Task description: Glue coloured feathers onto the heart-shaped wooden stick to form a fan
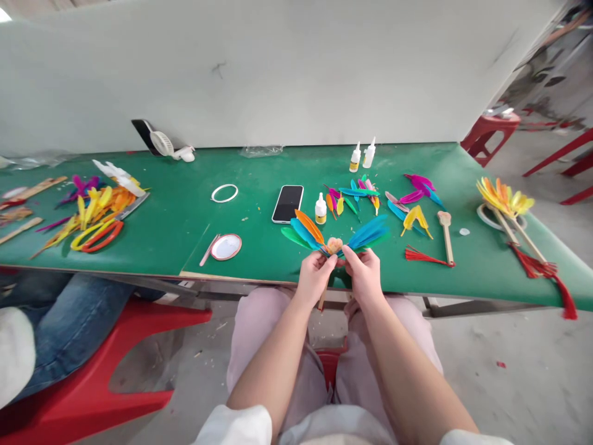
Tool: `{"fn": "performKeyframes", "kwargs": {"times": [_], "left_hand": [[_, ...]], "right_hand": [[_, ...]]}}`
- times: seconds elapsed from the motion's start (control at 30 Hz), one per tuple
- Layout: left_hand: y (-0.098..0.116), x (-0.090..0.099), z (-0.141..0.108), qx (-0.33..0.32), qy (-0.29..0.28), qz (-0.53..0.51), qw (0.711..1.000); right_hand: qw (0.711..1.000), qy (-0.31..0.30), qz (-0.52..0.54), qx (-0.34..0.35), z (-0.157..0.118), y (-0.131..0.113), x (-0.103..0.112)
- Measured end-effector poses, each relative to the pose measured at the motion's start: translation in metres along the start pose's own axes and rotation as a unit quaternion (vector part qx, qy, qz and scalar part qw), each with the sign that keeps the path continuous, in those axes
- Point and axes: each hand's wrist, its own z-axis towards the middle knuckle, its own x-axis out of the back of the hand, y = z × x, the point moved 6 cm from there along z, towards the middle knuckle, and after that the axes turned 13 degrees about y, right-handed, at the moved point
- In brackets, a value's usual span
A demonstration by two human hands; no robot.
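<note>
At the table's front edge, both hands pinch a feather fan (334, 245) with a pale flower-shaped head and a wooden handle pointing down. My left hand (315, 272) is closed at its left side, by orange, blue and green feathers (307, 230). Blue feathers (368, 233) spread out from the right side, where my right hand (364, 270) is closed with thumb and fingertips near their bases. The fingers hide part of the head's lower edge. Just behind the fan stands a small glue bottle (320, 209), and a phone (288, 204) lies to its left.
Loose feathers (354, 194) and two more glue bottles (361, 156) are behind. Rightward lie a wooden stick with red tassel (446, 238) and yellow feather fans (506, 201). Leftward are a white lid (227, 246), a ring (225, 193) and scissors (99, 235). Another person's leg (78, 327) shows at left.
</note>
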Motion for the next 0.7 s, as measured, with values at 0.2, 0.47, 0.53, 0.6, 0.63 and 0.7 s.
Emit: {"fn": "performKeyframes", "kwargs": {"times": [0.2, 0.47, 0.53, 0.6, 0.63, 0.7], "left_hand": [[-0.0020, 0.0027, 0.0001, 0.015, 0.011, 0.003, 1.000], [-0.0037, 0.0021, 0.0016, 0.004, 0.004, -0.010, 1.000], [-0.0041, 0.0019, 0.0016, 0.004, 0.003, -0.008, 1.000], [-0.0036, 0.0014, 0.0011, 0.005, -0.001, -0.009, 1.000], [-0.0030, 0.0014, 0.0008, 0.005, -0.001, -0.009, 1.000], [-0.0016, 0.0016, 0.0003, 0.003, 0.002, -0.009, 1.000]], "right_hand": [[1.000, -0.001, 0.003, -0.021, 0.0013, 0.0043, 0.0013], [0.998, -0.007, -0.062, -0.003, 0.0011, 0.0034, 0.0005], [0.997, -0.006, -0.072, 0.001, 0.0010, 0.0027, 0.0001], [0.997, -0.007, -0.071, 0.003, 0.0010, 0.0022, -0.0003], [0.998, -0.006, -0.070, 0.006, 0.0011, 0.0019, -0.0002], [0.997, -0.002, -0.073, 0.013, 0.0012, 0.0012, 0.0004]]}}
